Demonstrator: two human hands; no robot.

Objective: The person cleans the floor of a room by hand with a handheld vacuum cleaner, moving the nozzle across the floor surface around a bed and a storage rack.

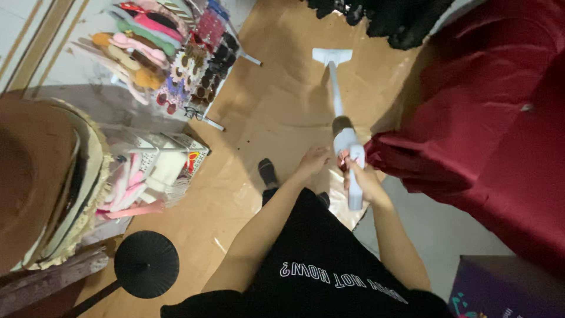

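Head view, looking straight down: right hand (364,179) wrapped around the grip of a white stick vacuum (343,138), fingers curled shut on it. Left hand (313,160) just beside the vacuum body, fingers loosely bent, holding nothing; contact unclear. Vacuum tube slanting forward to its flat white floor head (332,56), down on brown floor covering (276,100). Dark red cloth (488,118) at right, sunglasses rack (200,70) at left.

Purple cardboard box (506,288) with teal and pink markings, boxy, at bottom right corner just below the dark red cloth (488,118). Small red-and-yellow label (193,162) on a white wire basket (170,171), far left of that cloth.
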